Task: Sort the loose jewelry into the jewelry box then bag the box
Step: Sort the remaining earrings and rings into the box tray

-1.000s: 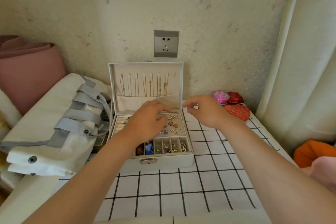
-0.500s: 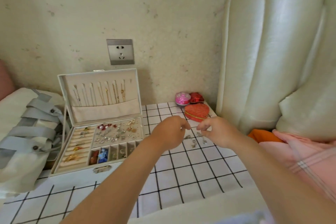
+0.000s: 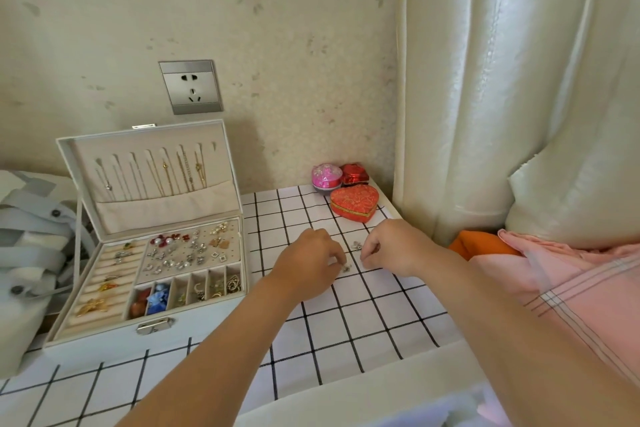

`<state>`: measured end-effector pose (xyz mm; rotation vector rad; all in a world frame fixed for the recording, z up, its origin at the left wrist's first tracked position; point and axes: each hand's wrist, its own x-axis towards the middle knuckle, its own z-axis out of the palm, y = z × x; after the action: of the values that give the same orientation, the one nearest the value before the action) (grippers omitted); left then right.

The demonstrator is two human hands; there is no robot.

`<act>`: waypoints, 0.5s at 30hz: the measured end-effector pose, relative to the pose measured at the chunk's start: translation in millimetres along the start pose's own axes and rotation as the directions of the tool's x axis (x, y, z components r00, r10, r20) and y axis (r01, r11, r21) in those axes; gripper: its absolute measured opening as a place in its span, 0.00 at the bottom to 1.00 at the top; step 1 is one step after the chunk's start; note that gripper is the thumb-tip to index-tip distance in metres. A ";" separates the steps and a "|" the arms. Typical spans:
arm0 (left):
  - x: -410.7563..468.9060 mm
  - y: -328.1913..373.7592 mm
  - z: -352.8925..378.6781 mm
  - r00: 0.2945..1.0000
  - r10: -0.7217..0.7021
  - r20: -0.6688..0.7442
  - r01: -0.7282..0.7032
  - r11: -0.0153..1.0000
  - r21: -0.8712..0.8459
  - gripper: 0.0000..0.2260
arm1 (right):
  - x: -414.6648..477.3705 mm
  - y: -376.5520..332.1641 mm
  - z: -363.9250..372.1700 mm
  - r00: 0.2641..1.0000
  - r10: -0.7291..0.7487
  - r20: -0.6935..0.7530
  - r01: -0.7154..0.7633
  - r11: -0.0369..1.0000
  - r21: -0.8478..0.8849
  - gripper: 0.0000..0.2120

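Both hands have left the jewelry box [image 3: 152, 274] for the checked tablecloth [image 3: 346, 326], so another sorting round begins. The left hand [image 3: 306, 263] curls its fingertips at a silver earring [image 3: 346, 267]. The right hand [image 3: 398, 246], at its 3 o'clock, curls beside a second earring [image 3: 356, 245]. Whether either piece is pinched I cannot tell. The open box lies at 9 o'clock.

No legible text or labels anywhere.
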<state>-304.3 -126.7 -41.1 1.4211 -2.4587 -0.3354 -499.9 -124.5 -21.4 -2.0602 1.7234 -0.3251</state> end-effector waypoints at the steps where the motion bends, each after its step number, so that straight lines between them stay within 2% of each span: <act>1: -0.3 -2.2 -0.3 1.000 -0.001 -0.006 0.001 1.000 -0.003 0.08 | 0.6 -0.8 0.4 1.000 0.000 0.003 0.000 1.000 -0.012 0.03; 3: -0.7 -6.1 -1.9 1.000 -0.006 -0.019 0.006 1.000 -0.020 0.08 | 2.0 -2.2 0.8 1.000 -0.002 -0.010 0.002 1.000 0.015 0.05; 5: 0.7 -7.3 -4.6 0.999 -0.016 -0.047 0.013 0.997 -0.075 0.10 | 4.4 -4.4 -0.2 0.998 -0.005 -0.057 0.013 0.991 0.135 0.05; 8: 5.9 -0.6 -12.2 0.995 -0.069 -0.074 0.044 0.952 -0.304 0.14 | 7.2 -13.5 -6.9 0.986 0.001 -0.165 0.057 0.935 0.350 0.05; 12: 12.3 10.3 -22.5 0.984 -0.160 -0.077 0.085 0.804 -0.588 0.08 | 6.3 -28.9 -13.4 0.964 0.044 -0.263 0.118 0.813 0.570 0.03; 15: 12.1 11.7 -28.4 0.972 -0.207 -0.108 0.088 0.754 -0.651 0.05 | 7.3 -33.3 -15.0 0.963 0.069 -0.261 0.115 0.771 0.626 0.05</act>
<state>-309.4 -133.2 -9.1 1.2560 -1.8088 -0.9461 -476.0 -129.8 6.7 -1.5701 1.4383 -1.0871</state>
